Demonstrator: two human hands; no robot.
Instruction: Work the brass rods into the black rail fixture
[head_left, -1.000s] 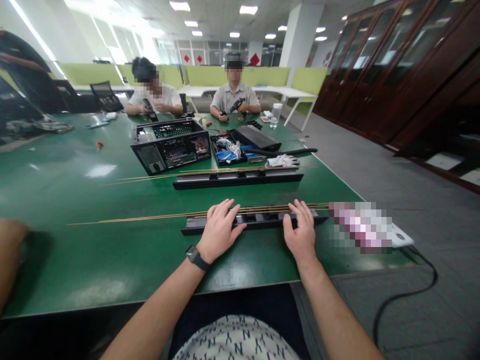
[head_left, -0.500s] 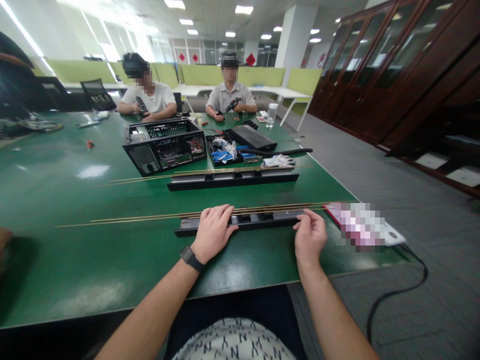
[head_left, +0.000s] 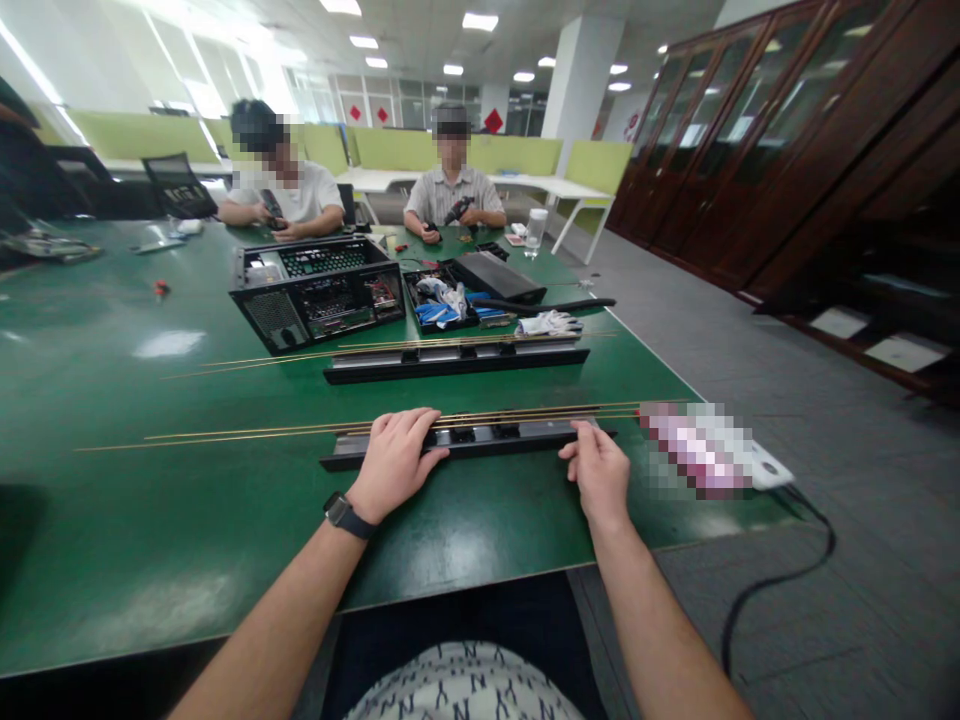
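Note:
In front of me on the green table lies a black rail (head_left: 517, 436) with a grey channel and small black clips. Several thin golden rods (head_left: 247, 434) run lengthwise along it and stick out far beyond its left end. My left hand (head_left: 400, 455) is closed over the rail's left part, fingers across the top and rods, thumb along the near side. Near the right end, my right hand (head_left: 602, 470) has its index fingertip at the rail's surface, its other fingers curled. Whether something small is pinched there is hidden.
Beyond lies a second black rail (head_left: 457, 366) with golden rods. Behind it are an opened computer case (head_left: 319, 295), a tray with blue and white gloves (head_left: 442, 305) and a black box (head_left: 499, 275). A power strip (head_left: 769, 468) with a cable lies right. Two people sit opposite.
My right hand has moved left from the rail's end onto its right part, with the index finger now reaching forward. My left hand stays on the rail. The whole view has shifted slightly.

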